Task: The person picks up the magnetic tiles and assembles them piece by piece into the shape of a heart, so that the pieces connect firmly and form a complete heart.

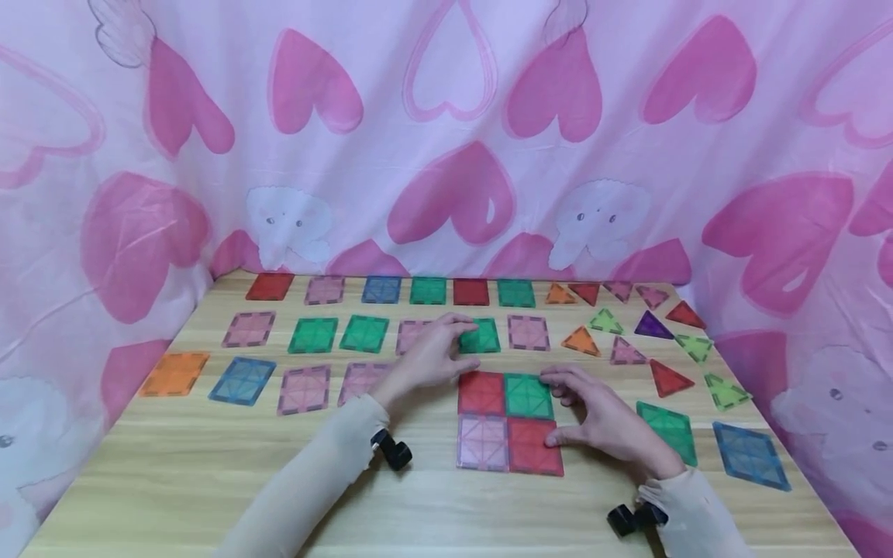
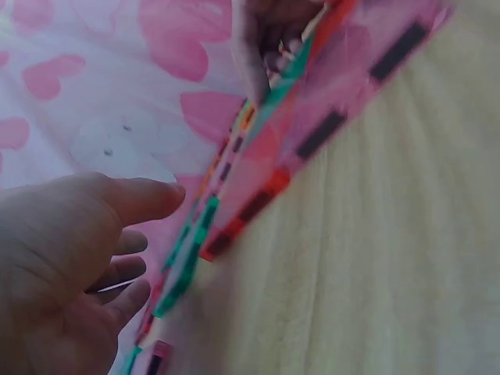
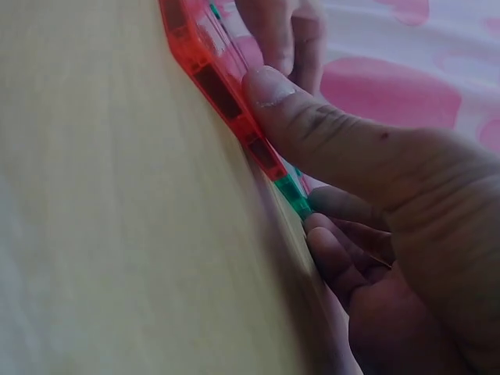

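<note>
Two red magnetic tiles, one upper left point(image 1: 481, 394) and one lower right point(image 1: 532, 448), a green magnetic tile point(image 1: 528, 395) and a pink magnetic tile point(image 1: 483, 443) lie edge to edge as a square block. Along its right side is my right hand point(image 1: 603, 415), thumb on the lower red tile and fingertips at the green tile's edge. My left hand point(image 1: 434, 353) hovers by the block's upper left corner, thumb and fingers apart, holding nothing. It partly covers a pink square point(image 1: 410, 335) and another green square point(image 1: 486, 336) behind.
Rows of square tiles lie beyond, with an orange square point(image 1: 174, 374) at the left. Several triangles, including a purple triangle point(image 1: 653, 325), sit at the back right. Right of my right hand are a green square point(image 1: 668, 428) and a blue square point(image 1: 749, 456). A heart-print curtain point(image 1: 446, 186) borders the table.
</note>
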The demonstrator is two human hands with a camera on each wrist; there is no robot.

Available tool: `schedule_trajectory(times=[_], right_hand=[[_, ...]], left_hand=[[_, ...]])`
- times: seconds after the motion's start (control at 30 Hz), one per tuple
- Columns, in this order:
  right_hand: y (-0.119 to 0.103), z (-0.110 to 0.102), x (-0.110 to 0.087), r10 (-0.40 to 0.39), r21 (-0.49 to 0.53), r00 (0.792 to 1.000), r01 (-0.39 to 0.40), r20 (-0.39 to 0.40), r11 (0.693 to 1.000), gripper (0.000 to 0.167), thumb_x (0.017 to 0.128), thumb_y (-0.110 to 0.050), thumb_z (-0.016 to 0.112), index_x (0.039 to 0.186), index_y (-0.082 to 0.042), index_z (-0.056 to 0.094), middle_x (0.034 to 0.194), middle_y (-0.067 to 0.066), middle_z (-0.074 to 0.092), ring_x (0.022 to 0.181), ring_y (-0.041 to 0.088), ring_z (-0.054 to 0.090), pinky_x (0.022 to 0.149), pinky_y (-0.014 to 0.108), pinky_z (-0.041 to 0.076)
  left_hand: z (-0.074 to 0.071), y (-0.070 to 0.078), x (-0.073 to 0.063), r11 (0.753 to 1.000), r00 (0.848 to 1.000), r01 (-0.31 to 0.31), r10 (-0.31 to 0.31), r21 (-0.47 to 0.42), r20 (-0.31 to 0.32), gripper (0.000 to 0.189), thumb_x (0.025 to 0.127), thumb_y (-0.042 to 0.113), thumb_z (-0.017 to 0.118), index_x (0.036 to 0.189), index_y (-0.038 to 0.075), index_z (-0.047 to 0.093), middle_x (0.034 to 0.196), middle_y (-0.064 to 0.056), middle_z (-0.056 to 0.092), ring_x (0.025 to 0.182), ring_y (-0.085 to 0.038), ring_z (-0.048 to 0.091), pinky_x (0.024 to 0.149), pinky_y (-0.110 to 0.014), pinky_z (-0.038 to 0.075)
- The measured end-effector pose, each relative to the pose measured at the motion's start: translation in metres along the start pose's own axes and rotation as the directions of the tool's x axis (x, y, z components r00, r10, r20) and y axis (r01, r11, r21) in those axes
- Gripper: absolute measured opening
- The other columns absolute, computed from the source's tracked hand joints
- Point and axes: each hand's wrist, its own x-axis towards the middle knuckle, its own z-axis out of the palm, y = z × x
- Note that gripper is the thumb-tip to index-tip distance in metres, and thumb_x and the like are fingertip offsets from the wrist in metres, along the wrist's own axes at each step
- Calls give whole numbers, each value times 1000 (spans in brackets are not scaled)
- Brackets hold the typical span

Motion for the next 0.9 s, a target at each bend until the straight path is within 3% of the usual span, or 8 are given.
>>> schedule_trajectory(times=[0.07, 0.13, 0.2, 0.3, 0.37, 0.47, 0.7, 0.9], right_hand=[[1, 1, -1, -1, 9, 1000, 1, 9, 1000, 95, 79, -52, 99, 157, -16, 60, 154, 2, 59, 119, 14, 64, 104, 32, 58], [1, 2, -1, -7, 16, 1000, 6, 16, 1000, 94, 80, -52, 98, 158, -16, 60, 154, 3, 59, 120, 15, 64, 105, 32, 57], [1, 2, -2, -12, 22, 1000, 12, 19, 1000, 94, 80, -52, 98, 158, -16, 59, 155, 2, 58, 121, 15, 64, 105, 33, 57], [1, 2, -3, -16, 30, 1000, 16, 19, 999, 92, 81, -51, 98, 157, -16, 59, 155, 3, 58, 122, 15, 64, 105, 32, 57], [1, 2, -5, -18, 33, 1000, 17, 19, 999, 92, 82, -50, 98, 157, -15, 59, 155, 3, 58, 121, 16, 64, 105, 31, 57], [1, 2, -6, -21, 39, 1000, 21, 19, 999, 92, 82, -49, 98, 158, -14, 59, 156, 5, 57, 121, 16, 64, 104, 30, 57], [2, 0, -6, -5, 29, 1000, 5, 11, 1000, 92, 82, -49, 98, 158, -16, 59, 157, 4, 57, 123, 17, 64, 105, 31, 58], [0, 0, 0, 7, 31, 1000, -8, 23, 999, 93, 82, -49, 98, 160, -17, 57, 158, 4, 56, 125, 19, 64, 107, 34, 57]], left_hand=[[7, -9, 4, 1000, 1000, -5, 5, 19, 0, 66, 100, 28, 85, 154, -2, 62, 163, -19, 54, 112, -27, 65, 123, -49, 48], [11, -13, 8, 999, 1000, 5, -6, 37, 4, 63, 100, 27, 85, 152, -2, 64, 165, -20, 52, 126, -30, 65, 126, -51, 44], [20, -28, 13, 997, 1000, -13, 13, 73, -2, 60, 102, 34, 83, 149, 1, 68, 165, -18, 54, 146, -31, 56, 130, -48, 40], [18, -21, 16, 998, 1000, 16, -17, 68, 14, 48, 104, 29, 80, 142, 0, 73, 163, -21, 57, 162, -37, 40, 134, -51, 33], [18, -19, 18, 998, 999, 33, -35, 61, 20, 41, 106, 26, 78, 138, 1, 74, 159, -21, 60, 162, -39, 40, 134, -51, 33], [11, -3, 18, 995, 996, 89, -91, 48, 27, 39, 104, 18, 80, 139, 1, 72, 154, -22, 61, 155, -40, 45, 128, -54, 41], [6, -2, 18, 993, 994, 107, -104, 53, -42, 77, 94, 19, 93, 161, 9, 56, 153, -17, 50, 140, -33, 53, 119, -50, 52], [0, -6, 16, 992, 989, 116, -110, 56, -101, 87, 87, 14, 97, 163, 10, 55, 148, -16, 47, 125, -31, 62, 109, -47, 59]])
